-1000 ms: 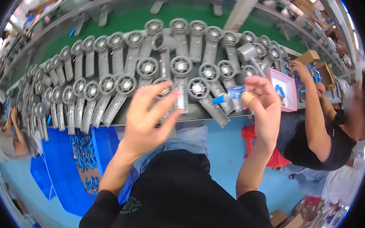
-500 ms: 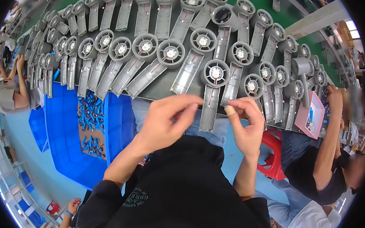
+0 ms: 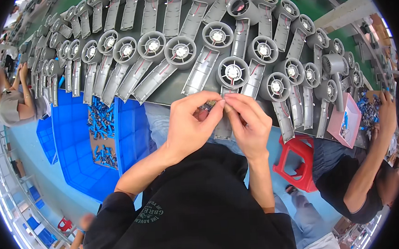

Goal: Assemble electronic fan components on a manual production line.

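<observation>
Both my hands meet fingertip to fingertip over the handle of a grey fan housing (image 3: 233,73), just below its round head. My left hand (image 3: 188,123) is closed in a pinch, and a small dark part with gold-coloured spots (image 3: 207,106) shows between its thumb and fingers. My right hand (image 3: 251,128) is also closed, thumb against forefinger, its tips touching those of the left. Whatever the right fingertips pinch is too small to tell. The lower end of the open handle shell (image 3: 223,131) shows beneath and between the hands.
Rows of similar grey fan housings (image 3: 180,52) cover the bench. At left stand blue bins (image 3: 133,128) with blue cylindrical parts (image 3: 102,121). A pink box (image 3: 348,122), a red stool (image 3: 295,164) and a co-worker's arm (image 3: 370,159) are at right.
My hands have come together over the handle; the right moved left and its fingers closed to a pinch against the left fingertips. The co-worker's arm at right has shifted outward.
</observation>
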A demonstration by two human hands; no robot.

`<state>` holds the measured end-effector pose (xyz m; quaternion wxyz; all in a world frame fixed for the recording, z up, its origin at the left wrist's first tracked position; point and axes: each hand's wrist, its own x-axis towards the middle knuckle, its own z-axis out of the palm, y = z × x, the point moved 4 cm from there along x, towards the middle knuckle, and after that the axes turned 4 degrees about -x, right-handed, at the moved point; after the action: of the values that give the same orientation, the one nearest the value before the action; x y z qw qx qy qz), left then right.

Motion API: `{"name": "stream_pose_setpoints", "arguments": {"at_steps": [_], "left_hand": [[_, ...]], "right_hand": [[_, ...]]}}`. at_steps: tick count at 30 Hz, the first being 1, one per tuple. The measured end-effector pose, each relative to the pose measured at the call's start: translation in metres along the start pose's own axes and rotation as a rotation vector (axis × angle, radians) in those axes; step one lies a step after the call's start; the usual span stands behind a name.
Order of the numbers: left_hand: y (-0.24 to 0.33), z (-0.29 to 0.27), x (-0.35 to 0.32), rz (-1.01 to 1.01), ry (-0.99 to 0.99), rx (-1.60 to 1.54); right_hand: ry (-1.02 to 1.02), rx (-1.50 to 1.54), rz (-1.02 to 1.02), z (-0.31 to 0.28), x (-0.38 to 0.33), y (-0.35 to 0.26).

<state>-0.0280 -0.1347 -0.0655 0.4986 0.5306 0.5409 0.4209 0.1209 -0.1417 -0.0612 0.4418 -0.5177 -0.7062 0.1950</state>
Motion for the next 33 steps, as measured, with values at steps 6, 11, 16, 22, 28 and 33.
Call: {"name": "stream_pose_setpoints", "arguments": {"at_steps": [6,11,16,22,28,33], "left_hand": [[0.015,-0.007,0.000,0.149,0.000,-0.011],[0.005,-0.009,-0.004,0.304,0.043,0.148],[0.006,-0.008,-0.005,0.398,0.002,0.295],[0.005,-0.006,-0.008,0.448,0.052,0.301],[0.005,-0.006,-0.006,0.501,0.050,0.296],[0.004,-0.007,-0.004,0.547,0.029,0.354]], "right_hand": [[0.025,-0.053,0.077,0.002,0.001,-0.003],[0.048,0.049,0.113,0.003,0.003,-0.004],[0.040,0.108,0.155,0.004,0.006,-0.006],[0.027,0.096,0.192,0.004,0.006,-0.004],[0.021,0.116,0.184,0.004,0.006,-0.001],[-0.032,0.064,0.162,0.000,0.011,-0.003]]}}
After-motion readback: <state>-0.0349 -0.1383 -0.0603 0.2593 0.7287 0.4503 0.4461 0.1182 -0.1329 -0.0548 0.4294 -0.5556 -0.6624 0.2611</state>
